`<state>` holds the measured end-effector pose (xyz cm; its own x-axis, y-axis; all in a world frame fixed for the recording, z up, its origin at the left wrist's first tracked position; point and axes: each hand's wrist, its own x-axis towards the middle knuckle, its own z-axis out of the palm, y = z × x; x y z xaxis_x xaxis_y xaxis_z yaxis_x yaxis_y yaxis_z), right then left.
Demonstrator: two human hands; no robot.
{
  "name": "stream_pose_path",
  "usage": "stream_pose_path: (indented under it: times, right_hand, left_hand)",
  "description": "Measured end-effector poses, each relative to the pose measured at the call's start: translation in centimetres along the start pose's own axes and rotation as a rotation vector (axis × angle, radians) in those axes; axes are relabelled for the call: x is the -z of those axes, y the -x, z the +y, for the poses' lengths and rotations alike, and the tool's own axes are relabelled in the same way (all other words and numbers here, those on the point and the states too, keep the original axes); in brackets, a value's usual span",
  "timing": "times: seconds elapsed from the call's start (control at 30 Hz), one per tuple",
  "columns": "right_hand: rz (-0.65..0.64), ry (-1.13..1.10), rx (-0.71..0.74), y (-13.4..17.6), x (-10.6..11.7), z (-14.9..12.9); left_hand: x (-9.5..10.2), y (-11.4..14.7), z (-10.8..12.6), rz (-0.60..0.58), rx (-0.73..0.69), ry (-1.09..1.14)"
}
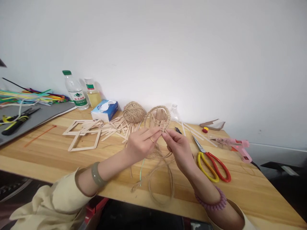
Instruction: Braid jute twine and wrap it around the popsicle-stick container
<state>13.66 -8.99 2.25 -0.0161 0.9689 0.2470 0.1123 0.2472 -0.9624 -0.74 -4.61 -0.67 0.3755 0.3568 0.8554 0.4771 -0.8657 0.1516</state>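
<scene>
While both hands work close together over the middle of a pale, wood-grained table (48, 153), its long edge runs beneath the forearms, with deep shadow below. Behind it rises a plain whitish wall (182, 57).

Just above the tabletop, near the centre, sits a small round basket of pale wooden slats with braided tan rims (159, 116). The left hand (144, 143) grasps the basket's near edge with its fingers closed; the right hand (178, 148) pinches at the same edge, thumb against forefinger, though the exact spot is too small to make out. Loose strands of tan twine (172, 183) loop across the wood below.

Against the wall stand a green-capped clear bottle (78, 95), a smaller bottle of yellowish liquid (94, 95) and a blue-and-white tissue box (112, 112), then a ball of tan twine (133, 111). Flat wooden sticks (122, 127) lie scattered in front, beside square stick frames (82, 149).

At the left, a grey board (48, 116) bears colourful fuzzy stems (33, 95) and yellow-and-black pliers (15, 125). On the right lie scissors with yellow and red handles (203, 152) and a pink glue gun (241, 143).
</scene>
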Motion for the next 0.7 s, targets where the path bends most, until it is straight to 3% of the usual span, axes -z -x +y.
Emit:
stream_pose_path:
  times: [0.13, 0.23, 0.33, 0.5, 0.6, 0.7]
  right_hand:
    - [0.051, 0.063, 0.056, 0.1, 0.2, 0.1]
    - [0.034, 0.146, 0.105, 0.1, 0.6, -0.2]
    - [-0.023, 0.215, 0.102, 0.0, 1.0, -0.7]
    - [-0.11, 0.211, 0.059, -0.2, 1.5, -1.2]
    - [-0.118, 0.216, 0.037, -0.3, 1.7, -1.1]
    - [-0.117, 0.241, 0.045, -0.4, 1.8, -0.9]
  left_hand:
    - [-0.1, 0.3, -0.3, -0.092, -0.017, 0.021]
    - [0.3, -0.4, 0.2, -0.066, 0.062, 0.17]
    - [1.2, -1.6, 1.0, -0.054, 0.264, 0.42]
    - [1.9, -3.1, 1.1, -0.177, 0.722, 0.828]
    - [1.9, -3.3, 0.7, -0.226, 0.82, 0.996]
    - [2.0, -3.3, 0.5, -0.36, 0.822, 0.948]
